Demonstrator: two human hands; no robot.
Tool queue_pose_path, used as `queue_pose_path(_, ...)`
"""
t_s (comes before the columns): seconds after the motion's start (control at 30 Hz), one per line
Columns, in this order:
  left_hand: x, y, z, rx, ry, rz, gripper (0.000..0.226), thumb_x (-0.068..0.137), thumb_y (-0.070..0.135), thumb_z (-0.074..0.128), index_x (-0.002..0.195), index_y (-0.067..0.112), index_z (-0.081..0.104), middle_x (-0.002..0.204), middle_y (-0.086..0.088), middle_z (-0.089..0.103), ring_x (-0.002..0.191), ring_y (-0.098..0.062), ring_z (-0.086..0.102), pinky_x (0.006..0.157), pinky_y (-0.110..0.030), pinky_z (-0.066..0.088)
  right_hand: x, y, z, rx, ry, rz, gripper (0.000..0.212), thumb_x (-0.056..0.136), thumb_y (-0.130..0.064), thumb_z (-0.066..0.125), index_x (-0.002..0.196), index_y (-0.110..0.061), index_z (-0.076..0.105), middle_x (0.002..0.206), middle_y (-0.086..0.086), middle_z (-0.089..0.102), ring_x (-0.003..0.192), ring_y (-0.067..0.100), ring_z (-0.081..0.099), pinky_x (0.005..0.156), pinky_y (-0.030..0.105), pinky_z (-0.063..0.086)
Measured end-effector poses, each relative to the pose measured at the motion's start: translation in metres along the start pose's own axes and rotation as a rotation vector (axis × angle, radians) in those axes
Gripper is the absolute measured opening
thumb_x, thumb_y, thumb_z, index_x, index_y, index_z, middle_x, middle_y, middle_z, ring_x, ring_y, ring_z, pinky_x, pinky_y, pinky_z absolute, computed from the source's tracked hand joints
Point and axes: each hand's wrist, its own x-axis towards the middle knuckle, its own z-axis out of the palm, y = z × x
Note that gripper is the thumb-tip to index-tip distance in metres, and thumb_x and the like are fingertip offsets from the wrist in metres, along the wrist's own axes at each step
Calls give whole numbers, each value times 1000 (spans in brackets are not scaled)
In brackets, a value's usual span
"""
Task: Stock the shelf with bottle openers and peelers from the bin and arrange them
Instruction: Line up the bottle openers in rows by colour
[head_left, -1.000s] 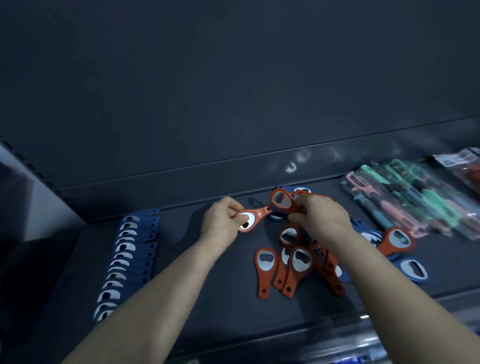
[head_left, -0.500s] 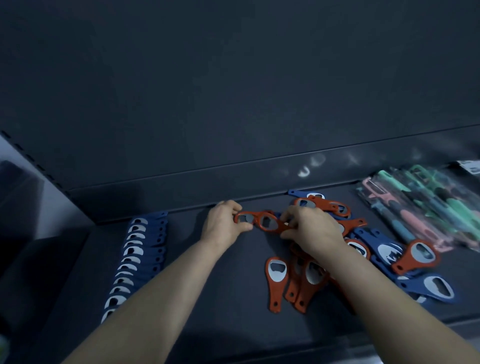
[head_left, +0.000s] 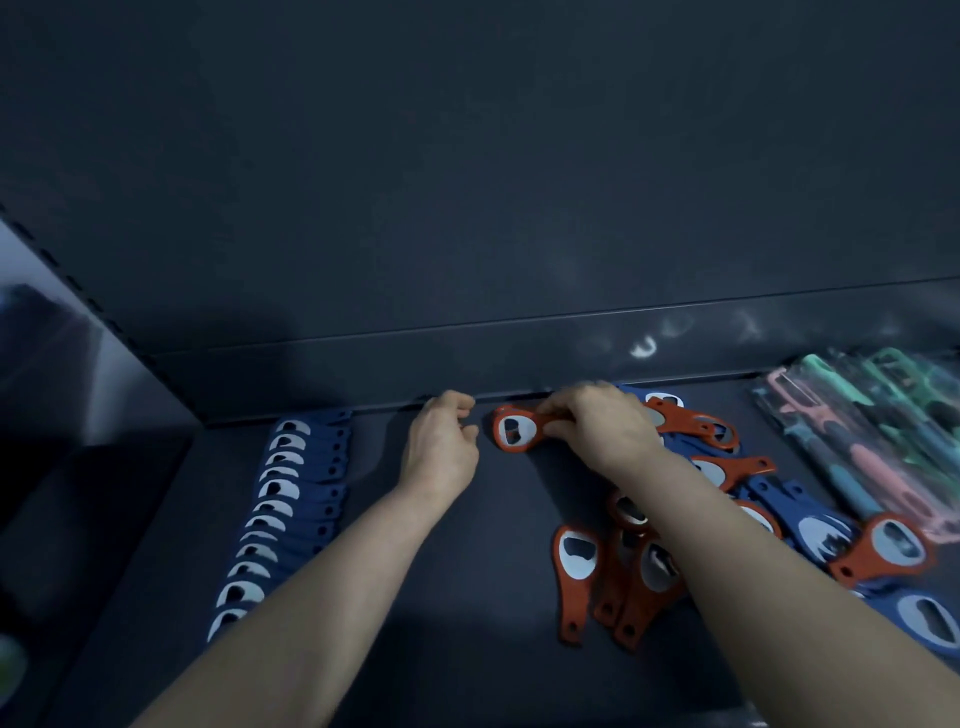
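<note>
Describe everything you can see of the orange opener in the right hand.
The orange opener is flat and plastic-looking, with a rounded head framing a pale, metal-looking insert with a cut-out. It sits near the back of the shelf, head pointing left, handle running right; whether it rests on the surface or is held just above it is unclear. The right hand pinches the handle and hides most of it. The left hand is just left of the head, seemingly not touching.
</note>
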Motion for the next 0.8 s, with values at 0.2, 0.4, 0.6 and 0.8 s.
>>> queue_pose_path(0.2, -13, 9, -2, 24, -2, 36, 29, 89, 8, 59, 117, 16, 60, 119, 1, 60, 107, -18, 59, 93, -35, 49, 10, -3, 4, -154, -35, -12, 28, 90, -41, 57, 118, -41, 64, 118, -1, 54, 114, 23, 45, 95, 40, 35)
queue_pose_path(0.4, -20, 39, 5, 28, -26, 160, 17, 88, 10, 61, 100, 21, 66, 100, 7, 65, 90, -11, 63, 83, -31, 53, -13, 17, -15, -127, 126, 41, 31, 89, -24, 58, 116, -36, 65, 111, -1, 59, 110, 24, 50, 84, 34, 38)
queue_pose_path(0.6, -25, 77, 32, 62, -98, 176, 16, 87, 13, 61, 96, 25, 66, 85, 13, 67, 87, -13, 64, 81, -30, 53, -55, 75, -43, -206, 199, 252, 43, 79, -8, 57, 115, -30, 64, 111, 3, 64, 110, 29, 54, 83, 37, 43)
queue_pose_path(0.8, -32, 103, 56, 217, -135, 151, 22, 92, 24, 60, 114, 23, 61, 99, 8, 70, 101, -16, 62, 82, -29, 49, -60, 101, -43, -156, 40, 214, 37, 87, -29, 60, 124, -28, 56, 120, 3, 63, 117, 27, 52, 94, 40, 45)
